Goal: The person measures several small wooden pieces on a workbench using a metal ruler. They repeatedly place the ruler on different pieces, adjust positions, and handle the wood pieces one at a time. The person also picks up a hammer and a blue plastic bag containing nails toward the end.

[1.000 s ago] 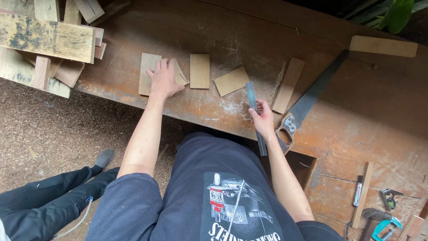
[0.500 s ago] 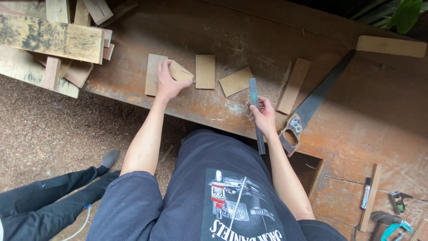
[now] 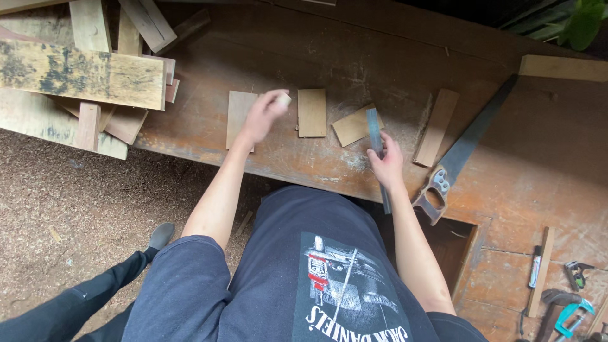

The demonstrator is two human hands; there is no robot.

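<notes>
On the surface [image 3: 354, 50], near edge: flat wood pieces, three in a row, one long strip [image 3: 436, 126] beside a handsaw [image 3: 465, 149].
Small block [image 3: 283, 99]: pale, grasped in left hand [image 3: 263, 116] fingertips, lifted above the leftmost piece [image 3: 238, 114].
Metal ruler [image 3: 377, 149]: one, grey, narrow, clenched in right hand [image 3: 387, 166], overhanging the edge.
Neighbours: middle piece [image 3: 311, 113], angled piece [image 3: 353, 126].

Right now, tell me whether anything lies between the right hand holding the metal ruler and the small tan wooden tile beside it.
Nothing visible does. The right hand grips the metal ruler, whose upper end lies against the tan wooden tile.
</notes>
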